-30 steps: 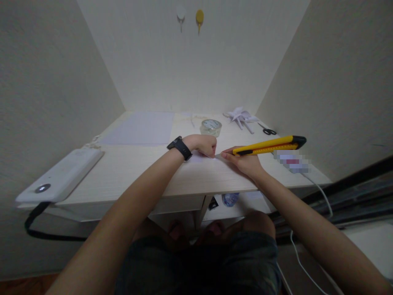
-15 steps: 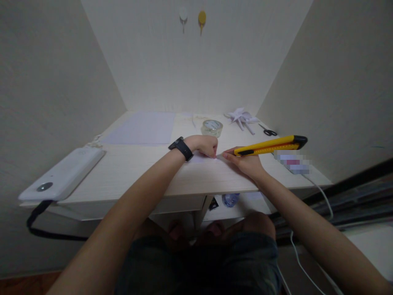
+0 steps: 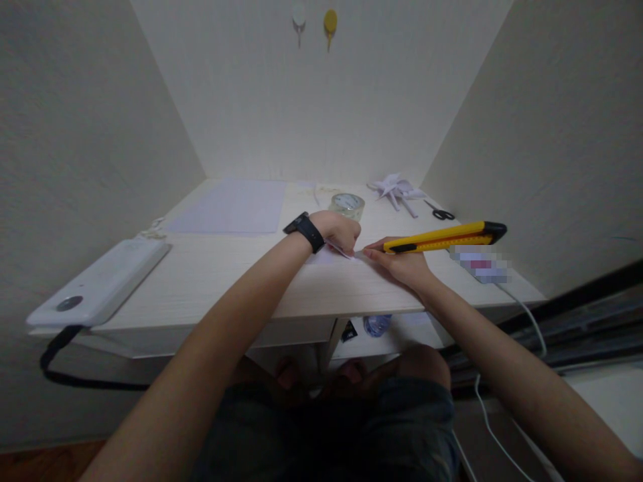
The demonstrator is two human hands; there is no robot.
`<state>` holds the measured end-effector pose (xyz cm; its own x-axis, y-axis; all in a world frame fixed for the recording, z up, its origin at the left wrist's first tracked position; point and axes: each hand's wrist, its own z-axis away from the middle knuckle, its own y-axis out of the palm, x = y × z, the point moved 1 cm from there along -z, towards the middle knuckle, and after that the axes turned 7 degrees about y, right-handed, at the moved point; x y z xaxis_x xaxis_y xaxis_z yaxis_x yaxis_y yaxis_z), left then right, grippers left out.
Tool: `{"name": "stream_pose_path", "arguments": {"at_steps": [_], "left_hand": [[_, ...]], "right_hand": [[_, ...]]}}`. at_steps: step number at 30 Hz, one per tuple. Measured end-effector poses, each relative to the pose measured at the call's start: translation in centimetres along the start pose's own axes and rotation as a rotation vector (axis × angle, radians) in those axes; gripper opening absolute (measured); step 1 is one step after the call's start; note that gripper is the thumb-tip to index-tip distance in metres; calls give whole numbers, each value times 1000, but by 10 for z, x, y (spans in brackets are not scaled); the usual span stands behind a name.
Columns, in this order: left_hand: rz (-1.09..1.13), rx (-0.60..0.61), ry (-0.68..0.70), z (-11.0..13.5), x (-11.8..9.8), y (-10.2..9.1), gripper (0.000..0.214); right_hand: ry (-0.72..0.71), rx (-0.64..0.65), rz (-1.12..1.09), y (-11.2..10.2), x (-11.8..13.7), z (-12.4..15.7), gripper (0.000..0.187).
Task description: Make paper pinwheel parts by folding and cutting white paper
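Observation:
My right hand (image 3: 402, 266) grips a yellow and black utility knife (image 3: 445, 237), its tip pointing left at a small piece of white paper (image 3: 331, 254) on the pale wooden desk (image 3: 226, 274). My left hand (image 3: 341, 231), with a black watch (image 3: 306, 231) on the wrist, is closed and pinches the paper's edge, lifting it slightly off the desk. The two hands nearly meet at the knife tip.
A roll of clear tape (image 3: 346, 205) stands behind my left hand. A folded white paper shape (image 3: 396, 191) and black scissors (image 3: 441, 213) lie at the back right. A large white sheet (image 3: 231, 206) lies back left, a white power strip (image 3: 98, 281) at the left edge. Walls close in on three sides.
My left hand has risen a little and tilted, lifting the paper's edge. The right hand and knife have stayed almost still.

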<state>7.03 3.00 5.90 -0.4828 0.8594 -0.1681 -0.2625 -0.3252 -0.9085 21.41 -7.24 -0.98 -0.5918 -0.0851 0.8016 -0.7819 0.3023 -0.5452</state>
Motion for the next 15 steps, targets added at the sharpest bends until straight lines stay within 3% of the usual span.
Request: {"name": "stream_pose_path", "arguments": {"at_steps": [9,15], "left_hand": [[112,-19,59,-3,13,4,17],[144,-47,51,-4,15,6,24]], "right_hand": [[-3,23,-17,-2,4,0,19],[11,21,-23,-2,6,1,17]]}}
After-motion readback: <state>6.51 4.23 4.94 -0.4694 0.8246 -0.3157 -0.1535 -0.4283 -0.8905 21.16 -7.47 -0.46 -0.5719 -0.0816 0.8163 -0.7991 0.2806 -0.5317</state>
